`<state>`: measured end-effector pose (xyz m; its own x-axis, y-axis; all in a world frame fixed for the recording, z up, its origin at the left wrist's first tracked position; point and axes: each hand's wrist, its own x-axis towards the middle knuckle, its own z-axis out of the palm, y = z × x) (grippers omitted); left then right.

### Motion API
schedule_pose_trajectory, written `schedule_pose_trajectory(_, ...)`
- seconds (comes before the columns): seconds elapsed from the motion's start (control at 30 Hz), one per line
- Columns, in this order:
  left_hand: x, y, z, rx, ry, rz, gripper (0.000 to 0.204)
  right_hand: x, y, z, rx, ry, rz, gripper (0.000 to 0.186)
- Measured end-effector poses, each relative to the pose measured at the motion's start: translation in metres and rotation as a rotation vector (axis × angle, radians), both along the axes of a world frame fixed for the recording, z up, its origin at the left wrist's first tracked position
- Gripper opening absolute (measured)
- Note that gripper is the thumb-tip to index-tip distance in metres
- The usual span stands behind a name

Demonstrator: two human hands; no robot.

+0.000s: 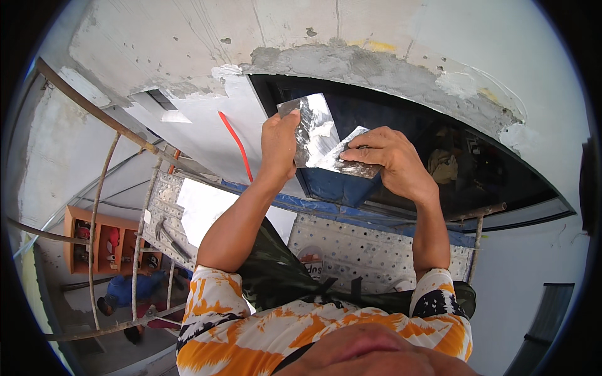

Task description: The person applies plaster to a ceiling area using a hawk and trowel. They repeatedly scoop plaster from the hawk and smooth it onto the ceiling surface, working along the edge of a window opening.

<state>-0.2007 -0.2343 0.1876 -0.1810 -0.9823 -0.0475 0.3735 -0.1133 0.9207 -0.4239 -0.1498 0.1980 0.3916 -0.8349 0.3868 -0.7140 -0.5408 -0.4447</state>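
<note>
Both my hands are raised in front of a plastered wall with a dark framed opening. My left hand [279,141] grips a square metal plastering blade [316,125] along its left edge, thumb on the face, which is smeared with white paste. My right hand [395,163] has its fingers over a smaller flat blade [354,169], also streaked with white, angled against the lower right of the larger one. The dark opening [401,106] lies behind both blades, beneath a rough grey cement band [401,74].
Underfoot is a perforated scaffold platform [370,244] holding a white sheet [207,207], a hammer [169,241] and a bucket [310,260]. Scaffold tubes [94,225] rise at left. A red pipe [235,141] shows near the wall. Below are orange shelves [110,244] and co-workers [132,288].
</note>
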Motion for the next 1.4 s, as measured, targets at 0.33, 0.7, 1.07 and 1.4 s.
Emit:
schedule_pose_trajectory(0.33, 0.026, -0.005, 0.026, -0.034, 0.208, 0.23, 0.032, -0.115, -0.008, -0.047, -0.241, -1.345, -0.73, 0.028)
schedule_pose_trajectory(0.7, 0.004, 0.013, 0.034, -0.113, 0.156, 0.02, 0.033, -0.09, -0.127, -0.021, -0.529, -0.528, -1.42, 0.067)
schedule_pose_trajectory(1.07, 0.004, 0.019, 0.038, -0.104, 0.142, 0.068, 0.03, -0.03, -0.115, -0.034, -0.759, -0.242, -1.094, 0.062)
schedule_pose_trajectory(1.4, 0.007, 0.025, 0.041, -0.128, 0.164, 0.048, 0.034, -0.119, -0.084, -0.087, -0.83, 0.24, -1.057, 0.06)
